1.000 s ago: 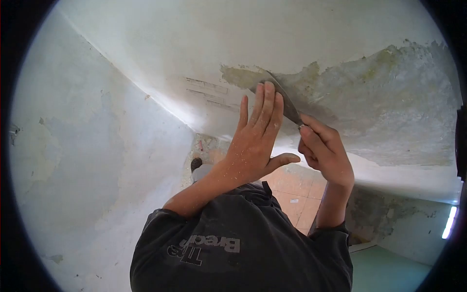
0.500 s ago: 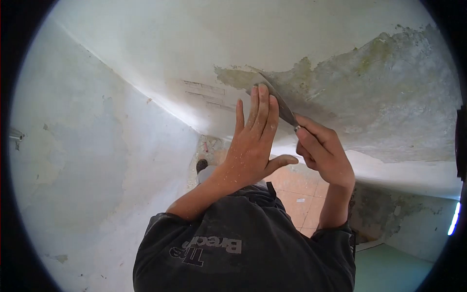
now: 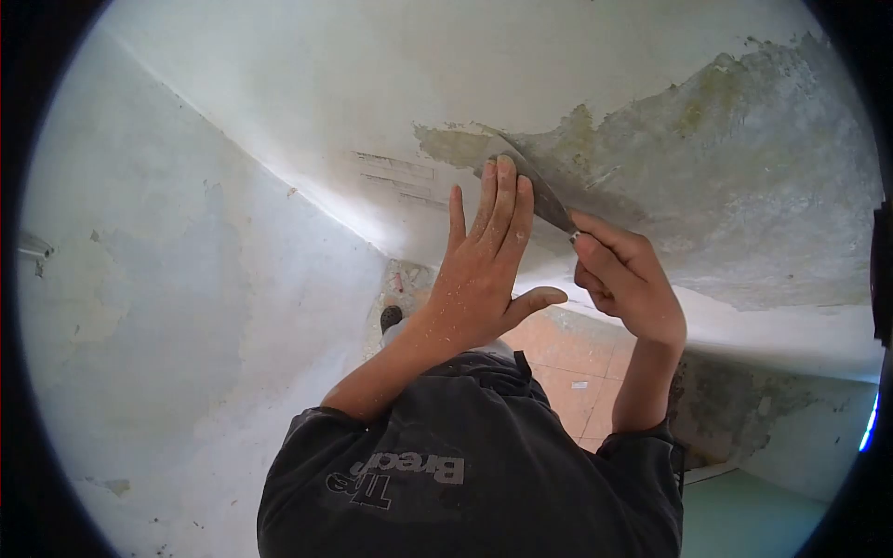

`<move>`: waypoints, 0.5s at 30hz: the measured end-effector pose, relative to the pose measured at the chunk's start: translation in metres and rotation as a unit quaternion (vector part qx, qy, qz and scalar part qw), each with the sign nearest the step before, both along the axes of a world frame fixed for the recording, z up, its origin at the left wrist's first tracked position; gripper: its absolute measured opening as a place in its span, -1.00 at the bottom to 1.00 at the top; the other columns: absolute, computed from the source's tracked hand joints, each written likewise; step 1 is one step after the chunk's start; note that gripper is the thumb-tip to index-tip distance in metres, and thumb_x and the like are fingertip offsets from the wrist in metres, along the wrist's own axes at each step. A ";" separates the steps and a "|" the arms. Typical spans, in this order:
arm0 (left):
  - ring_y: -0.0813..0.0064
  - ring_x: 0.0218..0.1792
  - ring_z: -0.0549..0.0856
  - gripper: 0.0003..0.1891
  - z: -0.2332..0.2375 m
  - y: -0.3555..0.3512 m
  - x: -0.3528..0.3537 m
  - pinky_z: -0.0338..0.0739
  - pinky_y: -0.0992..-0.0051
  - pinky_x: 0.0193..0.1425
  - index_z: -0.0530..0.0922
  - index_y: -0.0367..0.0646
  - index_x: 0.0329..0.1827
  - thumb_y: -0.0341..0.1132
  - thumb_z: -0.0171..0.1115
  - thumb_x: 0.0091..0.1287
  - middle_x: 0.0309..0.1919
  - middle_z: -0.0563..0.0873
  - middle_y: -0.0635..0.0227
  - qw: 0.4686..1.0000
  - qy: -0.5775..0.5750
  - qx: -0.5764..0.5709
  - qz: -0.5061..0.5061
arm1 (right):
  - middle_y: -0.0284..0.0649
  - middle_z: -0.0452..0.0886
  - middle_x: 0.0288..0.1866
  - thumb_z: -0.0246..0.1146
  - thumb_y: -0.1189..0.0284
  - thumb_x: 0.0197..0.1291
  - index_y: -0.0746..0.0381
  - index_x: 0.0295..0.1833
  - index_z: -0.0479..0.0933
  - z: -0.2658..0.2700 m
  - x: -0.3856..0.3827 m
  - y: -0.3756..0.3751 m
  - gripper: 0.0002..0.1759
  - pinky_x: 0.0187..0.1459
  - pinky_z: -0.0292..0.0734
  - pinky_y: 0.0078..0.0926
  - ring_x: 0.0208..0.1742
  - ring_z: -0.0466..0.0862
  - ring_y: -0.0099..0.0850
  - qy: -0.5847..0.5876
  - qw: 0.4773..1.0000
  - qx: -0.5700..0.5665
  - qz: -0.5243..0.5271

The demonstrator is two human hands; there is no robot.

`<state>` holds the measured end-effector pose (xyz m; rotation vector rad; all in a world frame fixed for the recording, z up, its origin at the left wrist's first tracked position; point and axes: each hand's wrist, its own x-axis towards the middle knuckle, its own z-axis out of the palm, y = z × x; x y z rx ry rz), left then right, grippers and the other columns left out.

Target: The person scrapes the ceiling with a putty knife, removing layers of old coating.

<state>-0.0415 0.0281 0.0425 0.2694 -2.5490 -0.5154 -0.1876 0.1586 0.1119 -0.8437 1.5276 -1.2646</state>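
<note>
My right hand point(image 3: 628, 274) is wrapped round the handle of a scraper point(image 3: 547, 200), whose thin metal blade slants up and left against the wall. The blade's front edge lies by the left end of a bare grey patch point(image 3: 726, 177), where the white coat ends in a ragged line. My left hand point(image 3: 484, 270) is open, with fingers stretched out and the thumb spread to the right. Its middle fingertips rest on or beside the blade's left part; they hide some of it. Pale specks dot the back of this hand.
A side wall point(image 3: 139, 307) with faded patches meets the worked wall at a corner on the left. A metal fitting point(image 3: 35, 246) juts from it. Below are orange floor tiles point(image 3: 577, 372) and a dark shoe point(image 3: 391, 317). Short scored lines point(image 3: 395, 172) mark the wall left of my hand.
The scraper and my right hand have shifted very slightly right. My left hand keeps nearly the same place against the blade. The view has moved a little.
</note>
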 end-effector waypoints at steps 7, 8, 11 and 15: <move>-0.29 0.53 -0.17 0.15 -0.002 -0.001 0.001 -0.28 -0.24 0.49 -0.20 -0.44 0.54 0.40 -0.05 0.25 0.51 -0.19 -0.35 1.000 0.010 0.009 0.007 | -0.50 0.29 -0.56 0.01 0.31 0.50 0.35 0.31 0.40 -0.003 0.004 -0.006 -0.58 -0.58 0.15 -0.72 -0.59 0.22 -0.74 0.010 1.000 0.026 0.000; -0.28 0.54 -0.16 0.14 -0.007 -0.001 -0.001 -0.28 -0.24 0.49 -0.19 -0.45 0.54 0.42 -0.07 0.25 0.51 -0.18 -0.34 0.999 0.045 0.020 0.018 | -0.50 0.29 -0.56 0.01 0.31 0.50 0.35 0.31 0.40 -0.003 0.008 -0.007 -0.58 -0.58 0.15 -0.72 -0.59 0.22 -0.74 0.011 1.000 0.029 0.002; -0.27 0.54 -0.16 0.14 -0.002 -0.001 0.002 -0.28 -0.24 0.49 -0.18 -0.46 0.53 0.42 -0.08 0.26 0.51 -0.17 -0.34 0.999 0.037 0.016 0.008 | -0.50 0.27 -0.58 0.03 0.31 0.49 0.36 0.31 0.40 -0.004 0.016 -0.006 -0.57 -0.59 0.13 -0.72 -0.60 0.20 -0.74 0.007 1.000 -0.002 -0.013; -0.25 0.54 -0.15 0.13 -0.008 -0.001 -0.002 -0.29 -0.24 0.48 -0.17 -0.48 0.53 0.41 -0.09 0.27 0.51 -0.16 -0.33 0.998 0.051 0.015 0.018 | -0.49 0.29 -0.57 0.04 0.32 0.49 0.39 0.34 0.37 -0.006 0.012 -0.005 -0.55 -0.60 0.12 -0.71 -0.60 0.20 -0.74 0.016 0.998 0.047 -0.038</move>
